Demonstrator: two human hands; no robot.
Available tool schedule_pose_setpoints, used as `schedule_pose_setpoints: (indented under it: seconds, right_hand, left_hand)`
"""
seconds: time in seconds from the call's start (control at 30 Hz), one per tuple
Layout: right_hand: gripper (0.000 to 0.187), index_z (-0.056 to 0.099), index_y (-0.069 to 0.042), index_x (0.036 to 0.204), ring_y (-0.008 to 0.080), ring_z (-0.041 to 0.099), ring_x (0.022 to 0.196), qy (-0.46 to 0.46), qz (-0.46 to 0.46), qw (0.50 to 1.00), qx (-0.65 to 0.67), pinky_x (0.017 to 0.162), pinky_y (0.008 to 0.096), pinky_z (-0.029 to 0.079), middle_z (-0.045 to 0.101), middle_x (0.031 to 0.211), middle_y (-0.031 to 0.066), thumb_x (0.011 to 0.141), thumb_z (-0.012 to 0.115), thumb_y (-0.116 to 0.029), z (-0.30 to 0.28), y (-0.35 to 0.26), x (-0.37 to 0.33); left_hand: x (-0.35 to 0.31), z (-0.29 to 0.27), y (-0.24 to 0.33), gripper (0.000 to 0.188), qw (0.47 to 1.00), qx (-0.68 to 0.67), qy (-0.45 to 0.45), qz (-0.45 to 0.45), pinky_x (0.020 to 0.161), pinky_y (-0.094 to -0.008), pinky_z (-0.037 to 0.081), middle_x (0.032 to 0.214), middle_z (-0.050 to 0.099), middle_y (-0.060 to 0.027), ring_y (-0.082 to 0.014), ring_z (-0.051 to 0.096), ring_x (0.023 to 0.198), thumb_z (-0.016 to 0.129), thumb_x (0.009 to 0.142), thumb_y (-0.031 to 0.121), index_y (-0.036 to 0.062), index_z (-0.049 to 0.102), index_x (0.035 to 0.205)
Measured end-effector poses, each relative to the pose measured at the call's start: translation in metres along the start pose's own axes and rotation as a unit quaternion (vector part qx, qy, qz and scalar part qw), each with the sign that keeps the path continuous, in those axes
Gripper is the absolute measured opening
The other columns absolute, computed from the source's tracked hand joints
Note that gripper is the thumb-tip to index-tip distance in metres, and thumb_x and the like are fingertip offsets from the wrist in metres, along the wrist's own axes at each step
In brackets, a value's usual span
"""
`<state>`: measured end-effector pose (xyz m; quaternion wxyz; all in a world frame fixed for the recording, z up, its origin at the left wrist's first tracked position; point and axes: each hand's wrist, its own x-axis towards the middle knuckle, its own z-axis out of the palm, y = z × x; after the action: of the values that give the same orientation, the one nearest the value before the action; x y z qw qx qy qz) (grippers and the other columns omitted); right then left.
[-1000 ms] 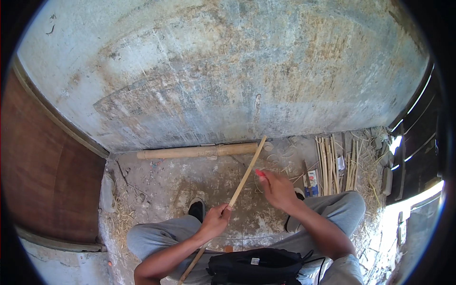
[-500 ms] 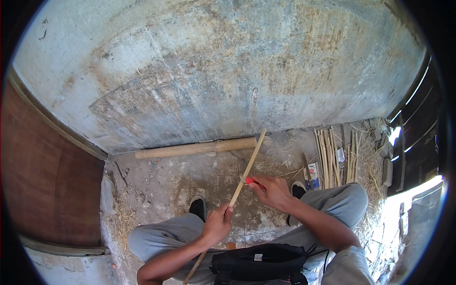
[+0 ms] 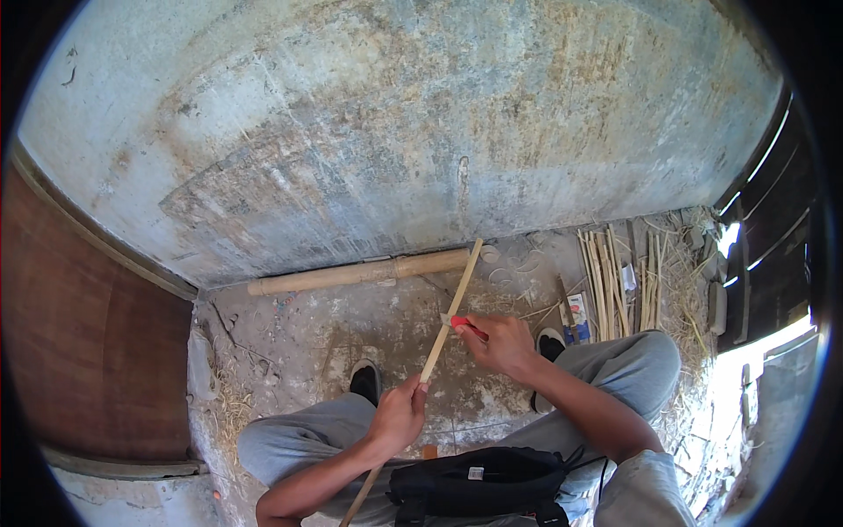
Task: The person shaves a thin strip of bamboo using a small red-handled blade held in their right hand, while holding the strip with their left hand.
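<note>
A long, pale bamboo strip (image 3: 464,283) slants up from my lap toward the wall. My left hand (image 3: 400,411) is closed around its middle, and the lower end runs back under my left forearm. My right hand (image 3: 500,344) grips a red-handled knife (image 3: 466,327). Its short blade lies against the strip, some way above my left hand. Most of the handle is hidden in my fingers.
A thick bamboo pole (image 3: 360,275) lies along the foot of the stained wall (image 3: 369,132). To the right are several split bamboo strips (image 3: 606,285), a blade-like tool (image 3: 567,307) and a small box (image 3: 579,318). A black waist bag (image 3: 479,483) rests on my lap.
My right hand and the knife have moved slightly up along the strip, toward its far end. My left hand keeps its hold. The whole view has shifted a little.
</note>
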<state>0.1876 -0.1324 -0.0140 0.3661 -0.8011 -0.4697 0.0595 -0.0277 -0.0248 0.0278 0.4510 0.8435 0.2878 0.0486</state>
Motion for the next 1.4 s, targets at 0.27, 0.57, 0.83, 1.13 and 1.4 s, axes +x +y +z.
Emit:
schedule_pose_setpoints:
  seconds: [0.27, 0.57, 0.83, 1.13, 1.4]
  right_hand:
    - [0.032, 0.077, -0.013, 0.103, 0.0393, 0.069, 0.069, 0.022, 0.126, 0.991, -0.045, 0.063, 0.0488, 0.055, 0.068, 0.071, 0.0196, 0.096, 0.062, -0.04, -0.027, 0.043, 0.03]
    - [0.033, 0.077, -0.011, 0.103, 0.0408, 0.068, 0.068, 0.051, 0.125, 0.991, 0.018, 0.064, 0.0473, 0.055, 0.068, 0.071, 0.0189, 0.097, 0.062, -0.039, -0.027, 0.011, 0.029]
    - [0.033, 0.075, -0.008, 0.106, 0.0386, 0.069, 0.069, -0.036, -0.015, 0.996, 0.081, 0.061, 0.046, 0.054, 0.07, 0.076, 0.0184, 0.095, 0.066, -0.038, -0.01, -0.011, -0.003]
    - [0.03, 0.073, -0.004, 0.106, 0.0351, 0.068, 0.064, -0.047, -0.015, 0.995, 0.084, 0.058, 0.0414, 0.053, 0.068, 0.076, 0.0179, 0.095, 0.067, -0.031, -0.015, -0.01, -0.007]
    - [0.027, 0.071, -0.004, 0.104, 0.0355, 0.069, 0.066, -0.042, 0.004, 0.997, 0.059, 0.06, 0.0443, 0.054, 0.069, 0.076, 0.0167, 0.095, 0.066, -0.029, -0.01, -0.013, -0.01]
  left_hand:
    - [-0.022, -0.009, 0.004, 0.02, 0.998, -0.01, -0.066, -0.021, 0.057, -0.0396, 0.045, 0.07, 0.058, -0.0183, -0.03, 0.058, 0.061, 0.052, 0.103, 0.014, -0.0008, 0.063, 0.11]
    - [-0.005, -0.012, -0.02, 0.031, 0.996, -0.02, -0.058, -0.071, 0.06, -0.032, 0.044, 0.07, 0.055, -0.005, -0.0118, 0.049, 0.063, 0.051, 0.106, 0.024, -0.0012, 0.065, 0.118]
    - [0.004, -0.003, -0.022, 0.038, 0.993, -0.076, -0.048, -0.078, 0.062, -0.0324, 0.045, 0.072, 0.054, -0.0044, -0.0109, 0.051, 0.066, 0.048, 0.108, 0.031, -0.0028, 0.062, 0.119]
    - [0.005, -0.002, -0.019, 0.037, 0.994, -0.064, -0.063, -0.065, 0.06, -0.03, 0.043, 0.07, 0.054, -0.0023, -0.01, 0.049, 0.064, 0.049, 0.108, 0.03, -0.0027, 0.062, 0.119]
    - [0.004, 0.002, -0.019, 0.037, 0.988, -0.126, -0.062, -0.064, 0.059, -0.0301, 0.042, 0.069, 0.052, -0.0027, -0.0099, 0.048, 0.062, 0.045, 0.11, 0.029, -0.0028, 0.061, 0.119]
